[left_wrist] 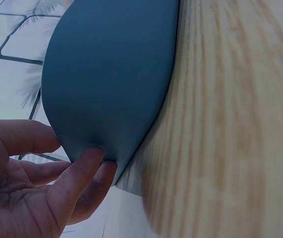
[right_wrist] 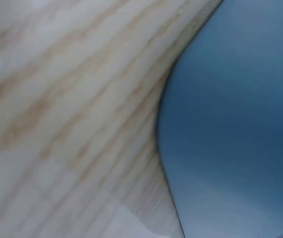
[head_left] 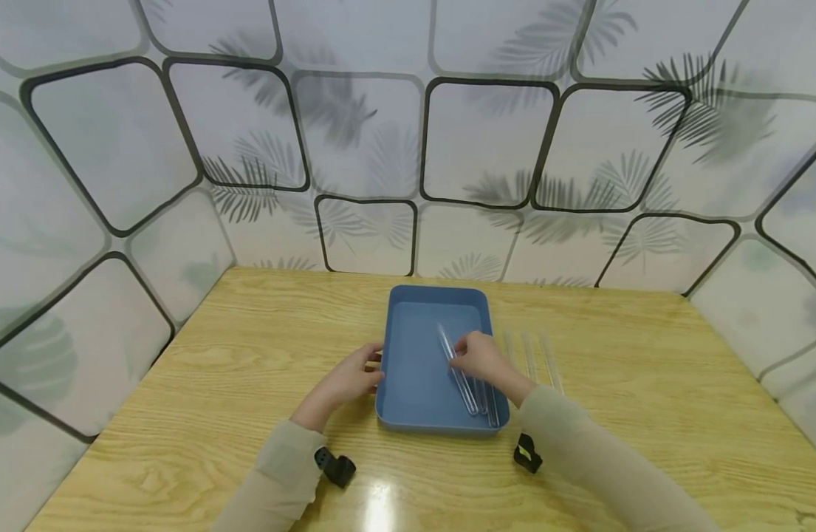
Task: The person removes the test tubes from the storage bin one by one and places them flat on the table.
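A blue rectangular tray (head_left: 417,347) sits on the wooden table. My left hand (head_left: 349,377) is at its left side, fingers loosely bent; in the left wrist view the fingertips (left_wrist: 94,154) touch the tray's outer wall. Over the right part of the tray, my right hand (head_left: 479,356) pinches a clear test tube (head_left: 462,384), which slants with its lower end towards the near side. Beside it in the tray lie two more clear tubes (head_left: 492,408), partly hidden by the hand. The right wrist view shows only the tray wall (right_wrist: 230,139), table and a sliver of skin.
Right of the tray, three clear tubes (head_left: 530,358) lie side by side on the table (head_left: 640,384), partly behind the right forearm. A patterned curtain or wall (head_left: 361,148) closes off the back and sides. Each wrist carries a small black camera (head_left: 336,467).
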Available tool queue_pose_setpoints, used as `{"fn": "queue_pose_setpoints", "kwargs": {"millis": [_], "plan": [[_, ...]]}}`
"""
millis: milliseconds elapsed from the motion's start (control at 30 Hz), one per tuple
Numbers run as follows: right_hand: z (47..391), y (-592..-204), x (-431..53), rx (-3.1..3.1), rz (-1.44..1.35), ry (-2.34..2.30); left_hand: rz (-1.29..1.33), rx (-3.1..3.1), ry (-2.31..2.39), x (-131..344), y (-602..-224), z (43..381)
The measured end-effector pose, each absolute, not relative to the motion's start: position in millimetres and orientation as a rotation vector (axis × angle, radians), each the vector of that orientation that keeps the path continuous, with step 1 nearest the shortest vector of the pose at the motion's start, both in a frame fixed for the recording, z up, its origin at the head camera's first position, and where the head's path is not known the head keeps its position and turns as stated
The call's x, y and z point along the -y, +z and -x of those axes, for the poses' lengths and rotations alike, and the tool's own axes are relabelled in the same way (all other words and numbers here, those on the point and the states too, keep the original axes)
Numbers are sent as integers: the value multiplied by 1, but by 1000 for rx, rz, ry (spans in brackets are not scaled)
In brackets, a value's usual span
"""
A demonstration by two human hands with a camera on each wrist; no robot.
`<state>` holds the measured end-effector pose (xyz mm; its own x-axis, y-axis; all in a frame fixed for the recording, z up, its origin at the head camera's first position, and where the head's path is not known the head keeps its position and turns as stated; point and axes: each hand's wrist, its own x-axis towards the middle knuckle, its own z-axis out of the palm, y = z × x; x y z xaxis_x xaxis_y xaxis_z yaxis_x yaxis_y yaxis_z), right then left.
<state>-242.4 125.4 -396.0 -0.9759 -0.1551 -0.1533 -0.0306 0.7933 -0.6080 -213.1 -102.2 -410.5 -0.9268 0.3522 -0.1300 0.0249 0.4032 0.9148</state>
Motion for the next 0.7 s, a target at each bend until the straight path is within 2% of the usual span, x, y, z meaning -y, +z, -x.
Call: {"fn": "queue_pose_setpoints", "kwargs": {"millis": [700], "plan": [[227,-384,-146,-2606,278,-1567,-314,-2373,1522,101,-410,213]]}}
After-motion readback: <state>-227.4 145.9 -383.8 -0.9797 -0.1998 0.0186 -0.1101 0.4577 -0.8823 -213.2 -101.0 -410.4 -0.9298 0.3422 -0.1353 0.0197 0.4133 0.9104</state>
